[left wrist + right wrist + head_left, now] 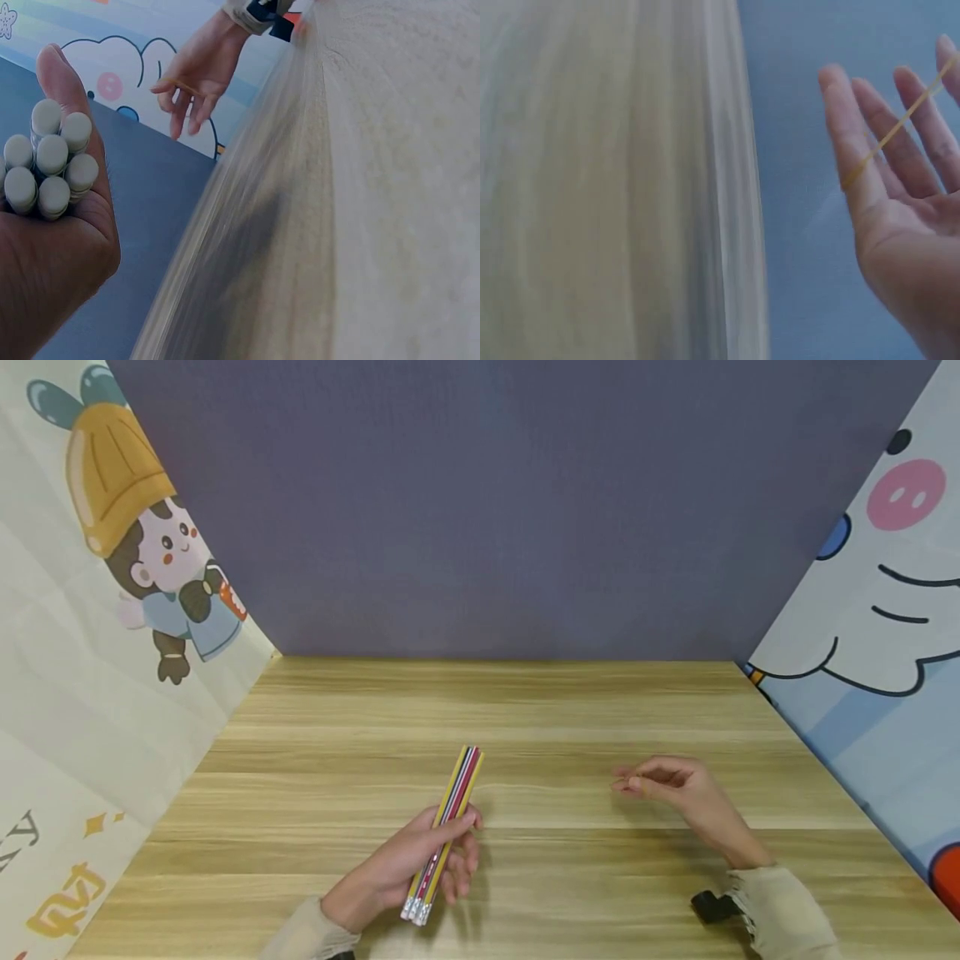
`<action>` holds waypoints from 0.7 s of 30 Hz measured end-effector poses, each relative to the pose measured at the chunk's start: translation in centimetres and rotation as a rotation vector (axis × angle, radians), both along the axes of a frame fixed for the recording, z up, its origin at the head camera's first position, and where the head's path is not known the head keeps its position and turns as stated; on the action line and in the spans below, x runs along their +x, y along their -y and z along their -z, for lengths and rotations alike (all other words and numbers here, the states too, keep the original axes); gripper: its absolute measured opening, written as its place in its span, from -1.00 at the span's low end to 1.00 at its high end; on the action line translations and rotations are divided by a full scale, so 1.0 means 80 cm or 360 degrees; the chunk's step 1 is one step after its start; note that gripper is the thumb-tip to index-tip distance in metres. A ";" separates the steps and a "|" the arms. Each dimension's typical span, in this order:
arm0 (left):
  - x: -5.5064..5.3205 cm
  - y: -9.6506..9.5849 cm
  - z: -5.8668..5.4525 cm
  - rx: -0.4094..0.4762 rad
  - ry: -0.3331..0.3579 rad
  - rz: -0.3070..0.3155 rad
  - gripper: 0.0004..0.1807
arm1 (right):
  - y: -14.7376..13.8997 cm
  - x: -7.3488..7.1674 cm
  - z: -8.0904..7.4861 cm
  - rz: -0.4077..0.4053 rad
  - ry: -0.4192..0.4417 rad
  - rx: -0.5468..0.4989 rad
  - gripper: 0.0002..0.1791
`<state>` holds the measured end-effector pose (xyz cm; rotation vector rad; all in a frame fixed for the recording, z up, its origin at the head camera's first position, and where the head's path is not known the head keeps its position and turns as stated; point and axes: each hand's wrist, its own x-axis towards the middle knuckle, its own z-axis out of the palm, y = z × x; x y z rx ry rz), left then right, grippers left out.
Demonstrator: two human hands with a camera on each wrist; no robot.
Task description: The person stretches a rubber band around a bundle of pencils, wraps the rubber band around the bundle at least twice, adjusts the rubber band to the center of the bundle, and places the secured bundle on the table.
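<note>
A bundle of pencils (461, 785) lies slantwise in my left hand (405, 858), which grips it with the thumb across the top. Yellow, red, white and dark stripes run along the pencils. Their pale eraser ends (52, 155) face the left wrist camera, and the metal-banded ends point toward me in the head view. Over to the right, my right hand (686, 793) is held above the table, apart from the pencils. A thin yellow rubber band (896, 133) is looped over its fairly straight, spread fingers and stretches between two of them.
Both hands are above a wood-grain table (525, 710). A dark blue-grey panel (495, 510) stands along the far edge. Printed cartoon sheets border the left side (60, 635) and the right side (840, 635). A black strap piece (712, 907) sits at my right cuff.
</note>
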<state>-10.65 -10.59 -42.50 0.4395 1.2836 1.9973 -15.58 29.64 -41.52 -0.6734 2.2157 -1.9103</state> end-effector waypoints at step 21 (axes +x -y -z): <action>0.003 -0.003 0.005 0.0074 -0.0068 0.0093 -0.77 | 0.067 0.005 -0.012 0.0074 0.0044 0.0432 -0.66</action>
